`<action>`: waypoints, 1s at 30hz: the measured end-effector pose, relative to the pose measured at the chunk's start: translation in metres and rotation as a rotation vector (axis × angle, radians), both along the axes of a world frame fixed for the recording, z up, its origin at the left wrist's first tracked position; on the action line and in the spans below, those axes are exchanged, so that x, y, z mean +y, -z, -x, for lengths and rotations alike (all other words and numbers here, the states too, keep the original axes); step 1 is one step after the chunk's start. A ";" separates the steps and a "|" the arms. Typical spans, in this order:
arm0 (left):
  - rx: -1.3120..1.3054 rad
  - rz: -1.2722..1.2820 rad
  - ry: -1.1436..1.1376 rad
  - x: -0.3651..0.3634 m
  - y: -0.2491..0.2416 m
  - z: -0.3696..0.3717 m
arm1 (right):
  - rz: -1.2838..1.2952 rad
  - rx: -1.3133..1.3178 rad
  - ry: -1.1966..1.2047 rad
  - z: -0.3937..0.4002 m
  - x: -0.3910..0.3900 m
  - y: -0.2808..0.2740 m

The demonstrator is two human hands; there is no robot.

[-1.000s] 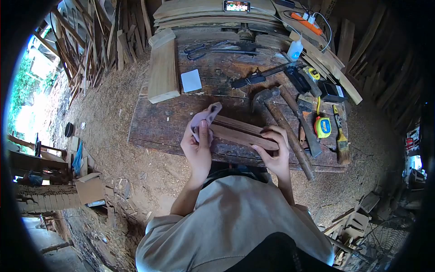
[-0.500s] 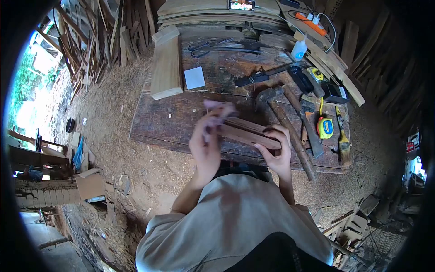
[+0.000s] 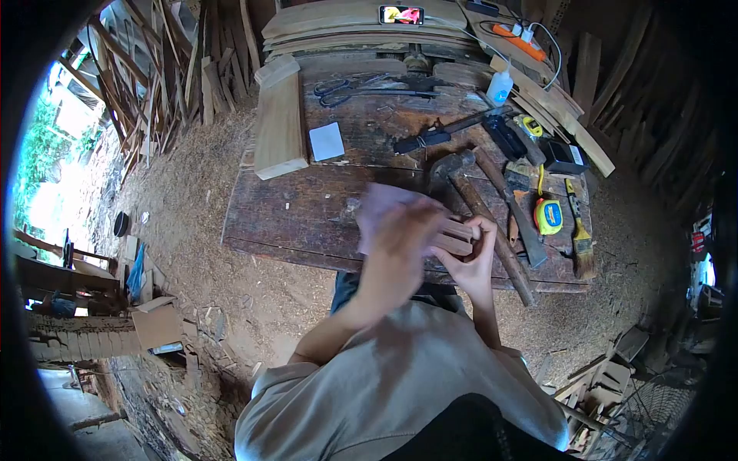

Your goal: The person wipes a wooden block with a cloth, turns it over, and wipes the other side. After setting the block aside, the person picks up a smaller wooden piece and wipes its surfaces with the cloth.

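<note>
While blurred, left hand [image 3: 400,230] pressing a pale cloth [image 3: 382,209] flat on brown wood strips [image 3: 455,237] at the near edge of the table [image 3: 284,207]. Right hand [image 3: 478,257] closed around the strips' right end. Just right of them, a hammer [image 3: 477,203]; farther right, a yellow tape measure [image 3: 548,216] and a brush [image 3: 580,230].

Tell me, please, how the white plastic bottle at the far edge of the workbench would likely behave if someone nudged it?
The white bottle stands upright and looks narrow with a tapered cap, so it would probably tip rather than slide. Being small plastic, it is likely light. It stands on rough planks beside a cable, which might catch it.
</note>
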State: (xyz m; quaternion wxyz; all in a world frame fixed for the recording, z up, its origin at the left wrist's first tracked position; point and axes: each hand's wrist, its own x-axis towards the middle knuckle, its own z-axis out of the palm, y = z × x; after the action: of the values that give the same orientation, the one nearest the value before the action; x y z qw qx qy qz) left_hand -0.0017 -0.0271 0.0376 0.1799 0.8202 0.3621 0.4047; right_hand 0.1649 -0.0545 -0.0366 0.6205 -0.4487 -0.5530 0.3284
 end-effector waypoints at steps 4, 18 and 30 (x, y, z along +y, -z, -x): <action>-0.051 -0.032 0.119 -0.017 0.012 -0.037 | -0.061 -0.457 0.254 -0.007 -0.002 -0.005; -0.023 -0.083 -0.014 -0.003 0.014 -0.017 | -0.015 -0.068 0.039 -0.002 0.002 -0.006; -0.031 -0.061 -0.127 0.020 -0.004 0.035 | 0.008 -0.073 0.043 0.003 0.000 -0.018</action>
State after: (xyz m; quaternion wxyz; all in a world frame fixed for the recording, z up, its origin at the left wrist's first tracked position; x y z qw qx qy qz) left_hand -0.0363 -0.0073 0.0414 0.1345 0.7941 0.3983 0.4389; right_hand 0.1623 -0.0544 -0.0182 0.6050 -0.4748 -0.5642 0.3004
